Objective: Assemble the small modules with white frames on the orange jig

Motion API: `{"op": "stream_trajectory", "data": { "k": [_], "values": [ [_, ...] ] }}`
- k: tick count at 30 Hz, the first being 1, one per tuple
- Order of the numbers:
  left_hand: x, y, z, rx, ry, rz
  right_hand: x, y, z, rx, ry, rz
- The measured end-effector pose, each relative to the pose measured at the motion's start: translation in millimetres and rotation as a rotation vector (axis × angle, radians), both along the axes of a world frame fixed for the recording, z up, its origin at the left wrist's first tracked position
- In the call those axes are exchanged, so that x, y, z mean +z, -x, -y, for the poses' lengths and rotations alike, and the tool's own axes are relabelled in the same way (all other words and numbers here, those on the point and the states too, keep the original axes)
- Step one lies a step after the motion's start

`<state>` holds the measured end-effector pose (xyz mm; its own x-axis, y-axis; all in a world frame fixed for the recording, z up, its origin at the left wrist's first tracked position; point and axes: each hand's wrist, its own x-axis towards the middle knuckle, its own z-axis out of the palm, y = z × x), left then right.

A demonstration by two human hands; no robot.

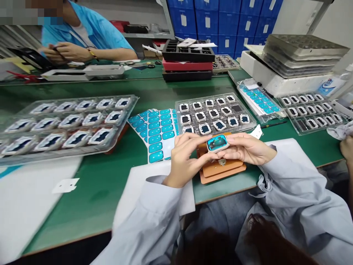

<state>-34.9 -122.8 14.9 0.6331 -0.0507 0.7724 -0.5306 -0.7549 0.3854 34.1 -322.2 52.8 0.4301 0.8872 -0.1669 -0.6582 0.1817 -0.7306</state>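
Observation:
A small watch-like case (217,143) with a silver rim and a shiny teal face is held up between my two hands. My left hand (186,158) grips its left side with fingers and thumb. On the other side, my right hand (249,148) pinches the right edge. Below the case lies an orange block (223,172) at the table's front edge. Just behind my hands is a clear tray (212,104) with rows of similar cases. Sheets of teal stickers (160,129) lie left of that tray, partly behind my left hand.
Clear trays of cases stand at left (66,119) and right (311,110). White foam sheets (154,180) flank the orange block. Black and red trays (187,60) are stacked behind. A person in a blue shirt (91,29) sits across; another person's hand (346,149) shows at right.

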Motion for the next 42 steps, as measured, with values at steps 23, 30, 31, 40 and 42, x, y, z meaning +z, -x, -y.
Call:
{"op": "stream_trajectory", "data": {
  "k": [23, 30, 31, 40, 42],
  "values": [
    [-13.4, -36, -73, 0.832, -0.135, -0.848, -32.8, -148, 13, -0.717, 0.977, 1.794],
    [-20.7, -41, -74, 0.806, -0.209, -0.943, -47.7, -148, 23, -0.678, 1.108, 1.901],
    [-20.3, -41, -73, 0.815, -0.217, -0.941, -48.3, -147, 23, -0.679, 1.117, 1.905],
    [-19.0, -38, -60, 0.846, -0.395, -0.896, -56.6, -150, 29, -0.71, 0.959, 2.06],
    [-17.5, -38, -59, 0.846, -0.414, -0.9, -56.9, -151, 29, -0.669, 0.923, 2.089]
  ]
}}
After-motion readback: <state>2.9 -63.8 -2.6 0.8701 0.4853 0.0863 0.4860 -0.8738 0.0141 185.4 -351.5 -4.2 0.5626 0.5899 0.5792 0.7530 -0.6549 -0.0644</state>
